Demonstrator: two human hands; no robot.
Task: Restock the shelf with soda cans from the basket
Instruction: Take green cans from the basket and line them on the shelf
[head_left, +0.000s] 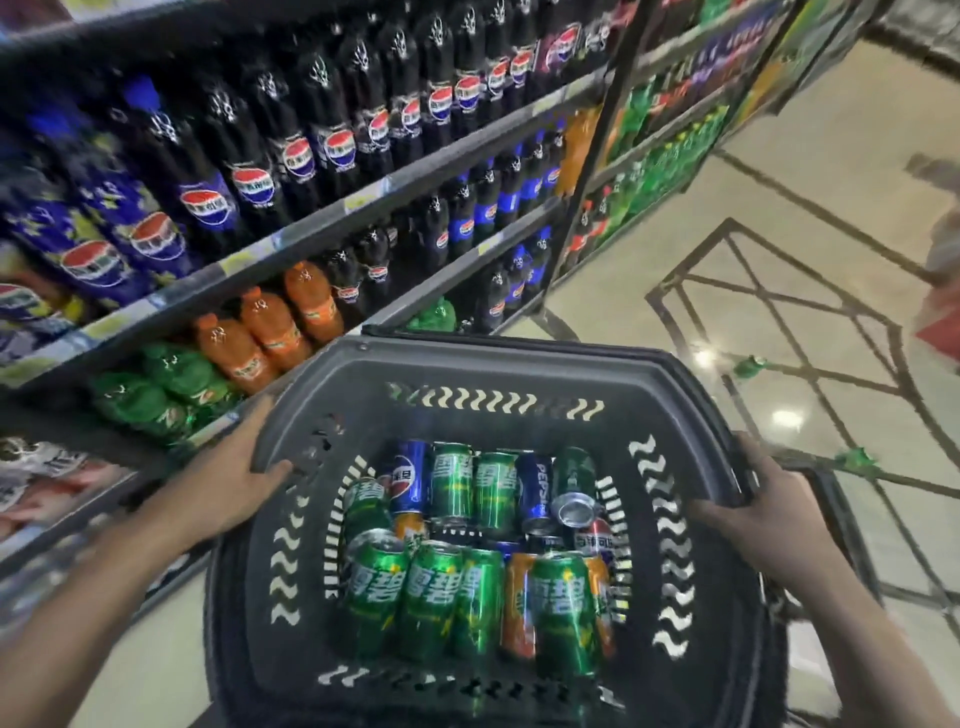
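You grip the dark basket (519, 364) by its rim on both sides: your left hand (234, 467) curls over the left edge, your right hand (763, 514) over the right. Green, blue and orange soda cans (467, 561) lie inside it; the bottle-stocked shelf (291, 234) stands to your left

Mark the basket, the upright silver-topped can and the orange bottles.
basket (498, 364), head view, far rim
upright silver-topped can (573, 512), head view, its lid
orange bottles (272, 325), head view, middle bottle's body
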